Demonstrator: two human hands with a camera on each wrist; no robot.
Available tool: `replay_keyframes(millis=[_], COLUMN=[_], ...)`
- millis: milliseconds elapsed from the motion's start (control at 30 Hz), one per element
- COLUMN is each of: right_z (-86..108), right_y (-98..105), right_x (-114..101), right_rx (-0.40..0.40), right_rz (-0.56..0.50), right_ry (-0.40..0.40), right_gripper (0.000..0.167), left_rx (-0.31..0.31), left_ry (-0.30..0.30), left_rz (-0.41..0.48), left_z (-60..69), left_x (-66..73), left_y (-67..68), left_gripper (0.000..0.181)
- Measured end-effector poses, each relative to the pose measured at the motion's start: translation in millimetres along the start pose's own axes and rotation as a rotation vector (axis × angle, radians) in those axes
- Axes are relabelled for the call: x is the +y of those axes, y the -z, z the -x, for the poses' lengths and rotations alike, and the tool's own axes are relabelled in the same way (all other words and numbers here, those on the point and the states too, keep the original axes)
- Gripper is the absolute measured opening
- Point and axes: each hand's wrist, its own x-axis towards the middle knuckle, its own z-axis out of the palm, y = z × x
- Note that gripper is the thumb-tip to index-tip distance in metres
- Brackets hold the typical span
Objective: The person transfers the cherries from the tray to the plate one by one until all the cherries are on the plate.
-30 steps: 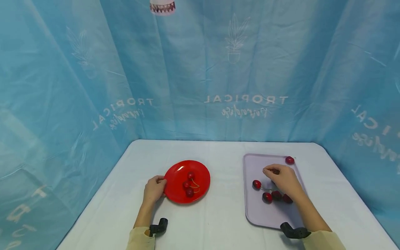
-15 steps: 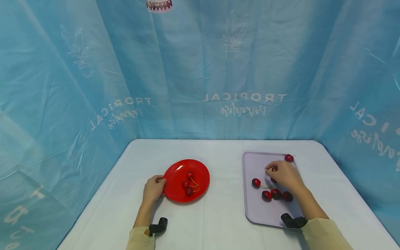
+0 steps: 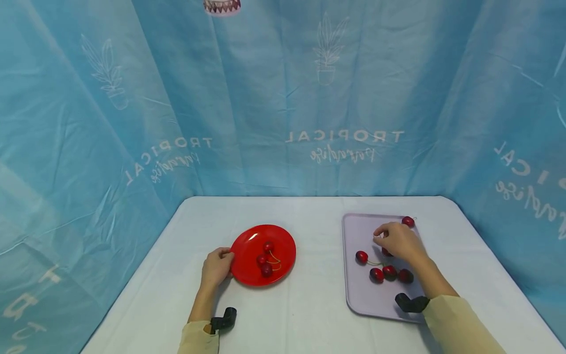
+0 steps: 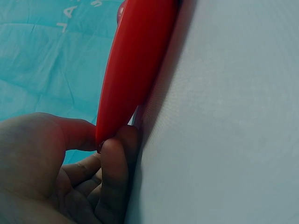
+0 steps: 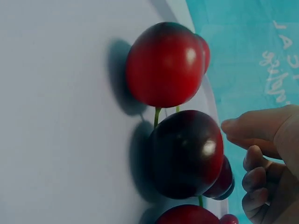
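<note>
My left hand [image 3: 216, 266] pinches the left rim of a red plate [image 3: 245, 263], thumb above and fingers beneath. In the left wrist view the plate [image 4: 135, 60] stands edge-on, its rim between thumb and fingers. Several cherries [image 3: 267, 270] with stems lie on it. My right hand [image 3: 401, 242] hovers over a pale purple tray [image 3: 367, 297], thumb and index finger close together, partly covering a cherry [image 3: 386, 252]. Its fingertips appear behind a dark cherry [image 5: 187, 154] in the right wrist view; whether they pinch a stem cannot be made out.
More cherries [image 3: 389, 273] lie in the tray's middle, one with a stem pointing right. Another cherry [image 3: 408, 221] sits at its far right corner. A white cloth [image 3: 318, 275] covers the table. Blue printed curtains [image 3: 265, 98] hang around the back and sides.
My right hand has shifted slightly over the tray, uncovering more of the cherries near it. My left hand keeps its hold on the plate. The head view has tilted a little.
</note>
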Motion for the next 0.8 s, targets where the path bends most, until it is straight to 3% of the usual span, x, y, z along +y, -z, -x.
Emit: replay_keyframes(millis=[333,800], right_z=[-6.6,-8.2], right_y=[-3.4,-8.3], right_x=[6.0,9.9], right_rx=[-0.024,0.011], right_rz=[0.063,0.100], right_ry=[-0.021,-0.042], right_gripper=[0.024,0.021], left_rx=[0.002,0.009], left_ry=[-0.002,0.012], left_rz=[0.010,0.011], left_z=[0.5,0.5], left_x=[0.0,2.1], left_y=[0.0,-1.7], left_gripper=[0.033,0.032])
